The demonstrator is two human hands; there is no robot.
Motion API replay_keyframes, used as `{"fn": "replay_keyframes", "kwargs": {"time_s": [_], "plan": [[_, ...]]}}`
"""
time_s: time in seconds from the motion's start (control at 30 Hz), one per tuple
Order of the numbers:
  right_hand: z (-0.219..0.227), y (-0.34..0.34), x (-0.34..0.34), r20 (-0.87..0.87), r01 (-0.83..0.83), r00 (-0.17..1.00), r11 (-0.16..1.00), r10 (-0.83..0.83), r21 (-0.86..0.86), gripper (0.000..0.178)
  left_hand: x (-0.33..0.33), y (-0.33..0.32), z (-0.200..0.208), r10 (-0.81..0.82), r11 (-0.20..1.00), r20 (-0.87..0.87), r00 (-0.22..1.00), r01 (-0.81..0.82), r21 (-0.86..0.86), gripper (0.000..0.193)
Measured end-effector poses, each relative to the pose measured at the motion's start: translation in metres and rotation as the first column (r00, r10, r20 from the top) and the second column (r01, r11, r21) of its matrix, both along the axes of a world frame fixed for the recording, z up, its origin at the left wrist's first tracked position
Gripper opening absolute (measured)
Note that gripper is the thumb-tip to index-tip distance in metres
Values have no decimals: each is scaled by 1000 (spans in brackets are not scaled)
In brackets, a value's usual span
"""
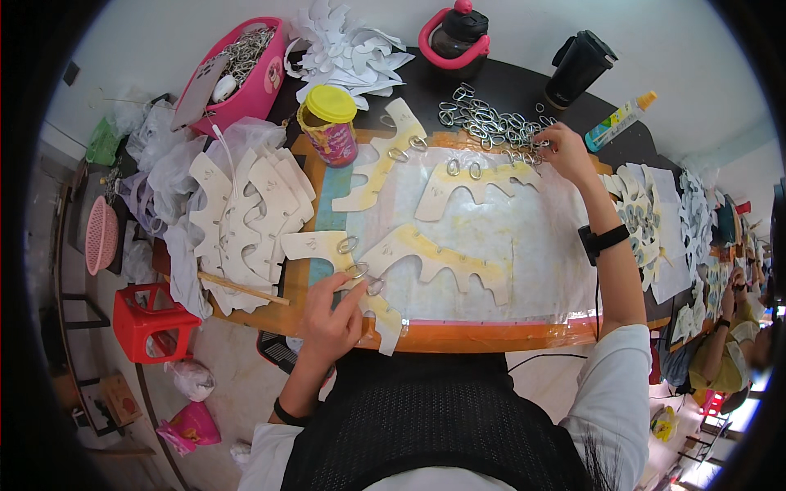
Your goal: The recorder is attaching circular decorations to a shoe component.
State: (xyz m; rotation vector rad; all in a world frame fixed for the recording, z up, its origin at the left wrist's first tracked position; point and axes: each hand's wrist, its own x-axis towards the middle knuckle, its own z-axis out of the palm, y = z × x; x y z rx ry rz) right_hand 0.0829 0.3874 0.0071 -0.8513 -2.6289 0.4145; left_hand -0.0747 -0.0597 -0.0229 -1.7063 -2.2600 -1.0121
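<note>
The table (pixel 517 78) is mostly covered, its far left corner lost behind my pink basket (pixel 266 82), whose metal contents are partly hidden by a flat panel. On it lies the board (pixel 532 335), its near edge cut across by my body. The stack (pixel 254 217) of pale pieces sits to the left; its lower layers are hard to count.

My left hand (pixel 332 321) covers part of the lower-left piece (pixel 315 244). Its thumb and forefinger are narrow, at a ring (pixel 357 269); whether they grip it or only press beside it, I cannot tell. Three other pieces lie on the board, the upper-right piece (pixel 438 196) bearing two rings near its top edge.

My right hand (pixel 565 153) is at the ring pile (pixel 495 123), fingertips close together; they hide whether a ring is caught between them.
</note>
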Motion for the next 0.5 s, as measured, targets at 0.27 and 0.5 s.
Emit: {"fn": "replay_keyframes", "kwargs": {"time_s": [0.27,0.5], "plan": [[-10,15,6,-159,93,980,984,-117,-152,8,0,2,3,-8,1000,10,1000,8,4,38],[26,-50,-12,-380,-288,923,543,-62,-789,21,0,1,0,-1,1000,20,1000,1,17,40]]}}
